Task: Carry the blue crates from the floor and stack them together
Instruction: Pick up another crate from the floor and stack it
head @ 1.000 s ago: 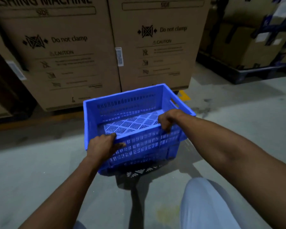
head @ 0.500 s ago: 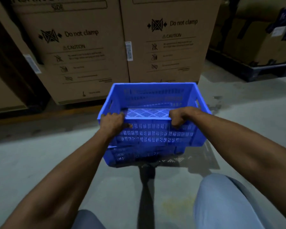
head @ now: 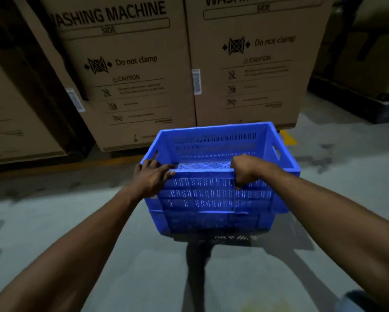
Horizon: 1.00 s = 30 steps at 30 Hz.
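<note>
left hand (head: 151, 176) curled over near rim of blue crate (head: 218, 188), fingers wrapped tight; crate held off grey floor (head: 54, 221), shadow under it, washing machine boxes (head: 126, 70) right behind; right hand (head: 245, 170) clenched on same rim, further right; dim lighting tbh

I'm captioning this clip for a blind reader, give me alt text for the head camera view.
Both bare hands, left hand and right hand, grip the near rim of a blue crate held above a grey concrete floor. Behind it stand tall cardboard boxes printed "Washing machine" and "Do not clamp".
</note>
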Available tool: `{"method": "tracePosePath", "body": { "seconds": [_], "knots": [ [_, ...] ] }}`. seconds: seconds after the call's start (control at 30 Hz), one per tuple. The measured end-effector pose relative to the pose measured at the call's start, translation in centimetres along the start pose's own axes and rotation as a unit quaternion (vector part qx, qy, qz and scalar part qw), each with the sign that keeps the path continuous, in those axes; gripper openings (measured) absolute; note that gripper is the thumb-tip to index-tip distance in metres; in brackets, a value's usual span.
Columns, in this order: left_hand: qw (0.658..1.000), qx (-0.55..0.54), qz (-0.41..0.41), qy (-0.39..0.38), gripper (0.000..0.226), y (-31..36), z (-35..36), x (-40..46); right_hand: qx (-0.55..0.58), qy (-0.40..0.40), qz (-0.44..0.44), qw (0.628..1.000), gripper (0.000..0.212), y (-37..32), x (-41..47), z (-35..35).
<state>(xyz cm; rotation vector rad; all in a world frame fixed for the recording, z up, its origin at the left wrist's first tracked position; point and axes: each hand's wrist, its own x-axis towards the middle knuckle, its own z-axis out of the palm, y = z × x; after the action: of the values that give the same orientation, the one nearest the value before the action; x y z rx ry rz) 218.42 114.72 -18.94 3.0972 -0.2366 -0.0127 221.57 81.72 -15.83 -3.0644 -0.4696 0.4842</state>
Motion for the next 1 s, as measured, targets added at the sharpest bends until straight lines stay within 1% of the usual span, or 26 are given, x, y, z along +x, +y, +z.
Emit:
{"method": "tracePosePath", "body": {
  "seconds": [0.07,0.17,0.27,0.33,0.4,0.5,0.6,0.73,0.83,0.87,0.97,1.0],
  "knots": [
    [1.000,0.017,-0.023,0.002,0.051,-0.4,0.1,1.2,0.008,0.011,0.005,1.000,0.029,-0.4,0.6,-0.4],
    [0.999,0.009,-0.046,0.004,0.050,-0.6,0.6,1.8,0.008,0.022,0.007,1.000,0.026,-0.9,1.3,-0.3],
    [0.998,0.000,-0.033,0.044,0.043,-0.4,0.8,1.2,0.002,0.011,0.006,1.000,0.030,-0.1,1.2,0.9],
    [0.999,0.011,-0.018,0.041,0.040,0.2,0.8,1.1,0.005,0.008,0.010,1.000,0.030,1.0,0.9,1.5],
    [0.999,0.028,-0.010,0.025,0.043,0.8,0.4,1.8,0.001,0.014,0.021,1.000,0.028,1.7,0.5,1.6],
    [0.998,0.054,-0.015,0.014,0.049,0.5,-0.9,4.0,-0.001,0.044,0.040,0.998,0.031,1.2,0.8,1.5],
    [0.999,0.024,-0.029,-0.009,0.053,-1.0,-1.4,5.5,-0.002,0.048,0.025,0.999,0.032,-0.1,1.5,1.1],
    [0.999,0.024,-0.032,0.011,0.056,-2.0,-1.0,5.6,0.007,0.043,0.018,0.999,0.033,-0.2,3.0,0.4],
    [0.999,0.002,-0.047,0.018,0.052,-2.7,0.2,4.7,0.008,0.039,0.010,0.999,0.032,-0.2,4.5,-0.2],
    [0.998,-0.007,-0.052,0.023,0.053,-2.9,0.8,4.4,0.006,0.033,0.005,0.999,0.031,-0.3,4.9,-0.3],
    [0.997,-0.017,-0.052,0.052,0.068,-3.1,1.4,3.5,-0.012,0.004,-0.005,1.000,0.030,-0.6,5.8,-0.4],
    [0.998,-0.004,-0.049,0.046,0.066,-2.9,1.1,3.1,-0.020,-0.004,-0.008,1.000,0.033,-0.5,6.0,-0.4]
  ]
}}
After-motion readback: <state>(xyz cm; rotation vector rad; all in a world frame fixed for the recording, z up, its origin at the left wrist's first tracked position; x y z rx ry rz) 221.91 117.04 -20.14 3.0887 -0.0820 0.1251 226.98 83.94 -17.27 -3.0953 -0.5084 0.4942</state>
